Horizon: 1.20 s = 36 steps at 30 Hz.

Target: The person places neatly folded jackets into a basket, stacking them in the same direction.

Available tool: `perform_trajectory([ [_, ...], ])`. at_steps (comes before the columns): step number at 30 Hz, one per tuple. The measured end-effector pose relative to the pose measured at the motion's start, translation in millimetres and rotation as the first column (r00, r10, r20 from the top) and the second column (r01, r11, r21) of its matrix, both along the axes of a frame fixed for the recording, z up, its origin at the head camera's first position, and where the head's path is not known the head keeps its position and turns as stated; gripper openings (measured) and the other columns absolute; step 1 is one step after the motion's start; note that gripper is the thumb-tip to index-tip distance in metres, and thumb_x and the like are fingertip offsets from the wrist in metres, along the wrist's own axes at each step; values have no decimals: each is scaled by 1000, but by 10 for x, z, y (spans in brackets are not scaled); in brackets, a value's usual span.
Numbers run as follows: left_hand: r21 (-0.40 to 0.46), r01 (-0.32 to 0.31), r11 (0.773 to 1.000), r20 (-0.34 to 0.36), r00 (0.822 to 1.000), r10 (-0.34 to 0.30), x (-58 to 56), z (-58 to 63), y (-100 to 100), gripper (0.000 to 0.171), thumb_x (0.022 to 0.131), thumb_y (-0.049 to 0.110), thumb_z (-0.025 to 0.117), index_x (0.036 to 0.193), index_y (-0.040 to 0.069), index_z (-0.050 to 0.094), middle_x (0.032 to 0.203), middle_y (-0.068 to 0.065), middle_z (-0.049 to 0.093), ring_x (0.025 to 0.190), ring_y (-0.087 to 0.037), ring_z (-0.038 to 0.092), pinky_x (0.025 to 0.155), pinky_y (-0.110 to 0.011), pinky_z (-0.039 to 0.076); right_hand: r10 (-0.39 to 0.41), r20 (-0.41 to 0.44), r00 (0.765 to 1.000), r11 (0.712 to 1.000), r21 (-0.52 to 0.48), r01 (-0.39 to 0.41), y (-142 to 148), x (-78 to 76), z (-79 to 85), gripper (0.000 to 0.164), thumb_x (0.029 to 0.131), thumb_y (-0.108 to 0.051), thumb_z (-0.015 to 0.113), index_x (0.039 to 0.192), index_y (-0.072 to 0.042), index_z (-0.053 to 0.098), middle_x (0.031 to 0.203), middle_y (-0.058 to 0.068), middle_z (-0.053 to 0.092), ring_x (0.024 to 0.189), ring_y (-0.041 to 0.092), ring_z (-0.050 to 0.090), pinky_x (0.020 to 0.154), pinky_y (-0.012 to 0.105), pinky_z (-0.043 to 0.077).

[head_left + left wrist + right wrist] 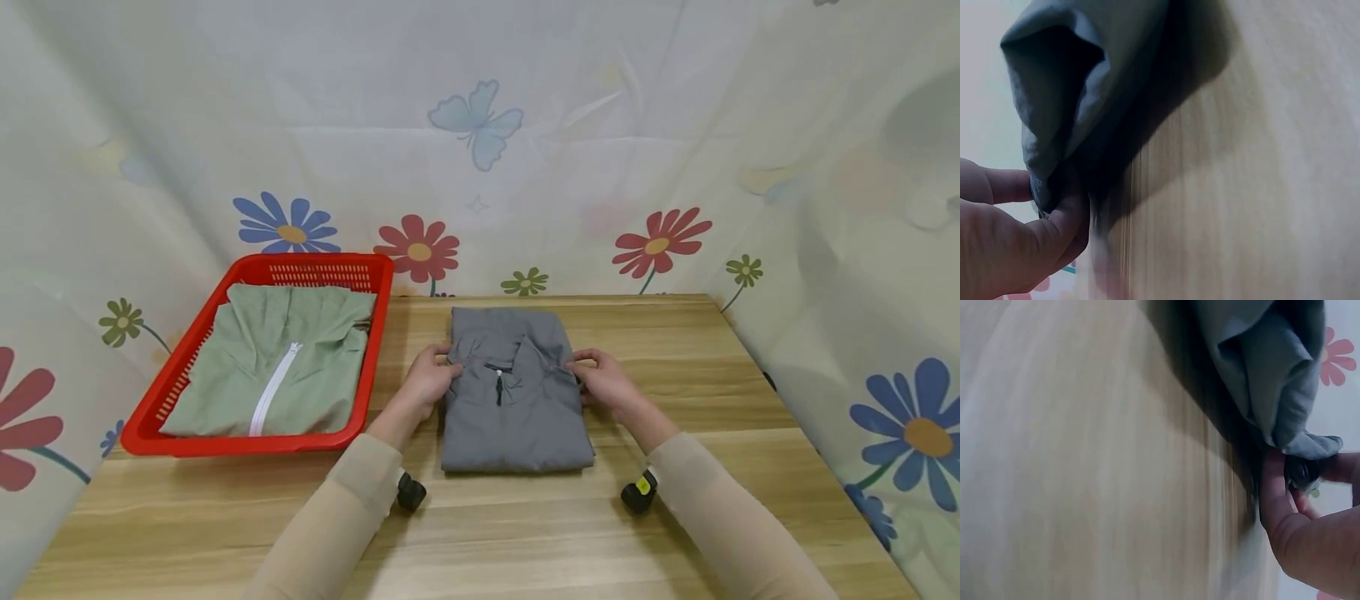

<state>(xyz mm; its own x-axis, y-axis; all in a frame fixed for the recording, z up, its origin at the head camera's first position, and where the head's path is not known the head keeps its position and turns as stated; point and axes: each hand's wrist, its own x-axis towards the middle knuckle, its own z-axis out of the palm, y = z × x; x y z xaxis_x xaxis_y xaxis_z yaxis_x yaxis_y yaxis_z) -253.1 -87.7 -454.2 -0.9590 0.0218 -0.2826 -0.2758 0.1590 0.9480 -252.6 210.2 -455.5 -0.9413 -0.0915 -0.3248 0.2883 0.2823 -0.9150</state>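
Note:
A folded grey jacket [517,425] with a collar and a dark zipper pull lies on the wooden table in the head view. My left hand [431,379] pinches its left side edge near the collar, thumb and fingers on either side of the cloth. On the opposite edge my right hand [606,382] pinches the cloth at about the same height. In the left wrist view, folded layers of the jacket [1085,119] hang between thumb and fingers. The right wrist view shows a bunched edge of the jacket [1285,394] gripped by the fingertips.
A red plastic basket [381,333] stands on the table to the left, holding a folded light green garment [322,392] with a white zipper. The wooden table [525,542] reaches back to a flower-printed curtain [570,167], which also hangs at both sides.

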Motion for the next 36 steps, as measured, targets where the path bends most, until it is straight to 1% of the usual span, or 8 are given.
perform_trajectory([
  [4, -11, -2, 1000, -3, 1000, 2, -7, -28, 2, 51, 100, 6, 61, 148, -1, 45, 117, -17, 55, 95, -23, 53, 78, -32, 47, 55, 25, 998, 998, -42, -53, 21, 32, 39, 68, 105, -37, 59, 154, 1, 32, 124, 20, 53, 94, 22, 59, 73, 33, 56],
  [6, -11, -3, 1000, -4, 1000, 3, -6, -38, -3, 50, 100, 6, 61, 147, -1, 46, 113, -16, 56, 92, -22, 54, 75, -31, 47, 96, 25, 995, 993, -66, -94, 34, 41, 53, 75, 104, -38, 61, 157, 1, 26, 139, 27, 47, 110, 30, 60, 80, 38, 58],
  [8, -11, -4, 1000, -5, 1000, 4, -6, -42, -9, 49, 101, 6, 61, 147, -1, 46, 109, -14, 56, 89, -22, 53, 72, -30, 46, 121, 11, 993, 991, -64, -120, 40, 47, 62, 74, 103, -33, 63, 157, 1, 25, 145, 31, 44, 119, 36, 59, 84, 42, 58],
  [12, -2, -13, 1000, -7, 1000, 13, -11, -54, -19, 48, 100, 6, 62, 146, 0, 48, 104, -13, 56, 86, -21, 53, 69, -29, 46, 126, -47, 991, 992, -15, -127, 20, 35, 21, 62, 104, -19, 63, 153, 4, 32, 138, 32, 52, 115, 37, 62, 84, 41, 57],
  [17, 7, -20, 1000, -9, 1000, 20, -12, -72, -9, 49, 100, 6, 62, 146, 1, 48, 107, -14, 57, 87, -21, 54, 70, -30, 46, 81, -131, 988, 995, 76, -72, -9, 33, -38, 48, 105, -14, 60, 145, 7, 44, 132, 30, 60, 110, 31, 63, 83, 35, 54],
  [26, 3, -26, 1000, -31, 999, 26, 31, 13, 17, 49, 101, 7, 63, 147, 4, 48, 105, -13, 55, 83, -20, 51, 68, -30, 43, -5, -180, 984, 999, 35, 11, -45, 63, 28, 42, 104, -9, 61, 140, 9, 51, 128, 27, 61, 109, 29, 62, 82, 30, 53],
  [31, 5, -25, 1000, -40, 999, 26, 70, 108, 41, 50, 101, 8, 63, 148, 3, 47, 110, -15, 55, 89, -21, 51, 72, -32, 44, -13, -198, 980, 999, 29, 19, -65, 110, 120, 40, 103, -9, 61, 138, 9, 52, 127, 26, 61, 104, 24, 62, 77, 26, 53],
  [36, -4, -33, 999, -46, 998, 33, 109, 178, 38, 49, 101, 8, 63, 147, 4, 48, 112, -16, 53, 93, -24, 49, 76, -34, 43, -7, -202, 979, 1000, 24, 12, -76, 154, 201, 45, 103, -8, 60, 143, 9, 48, 129, 29, 60, 106, 27, 63, 77, 27, 54],
])
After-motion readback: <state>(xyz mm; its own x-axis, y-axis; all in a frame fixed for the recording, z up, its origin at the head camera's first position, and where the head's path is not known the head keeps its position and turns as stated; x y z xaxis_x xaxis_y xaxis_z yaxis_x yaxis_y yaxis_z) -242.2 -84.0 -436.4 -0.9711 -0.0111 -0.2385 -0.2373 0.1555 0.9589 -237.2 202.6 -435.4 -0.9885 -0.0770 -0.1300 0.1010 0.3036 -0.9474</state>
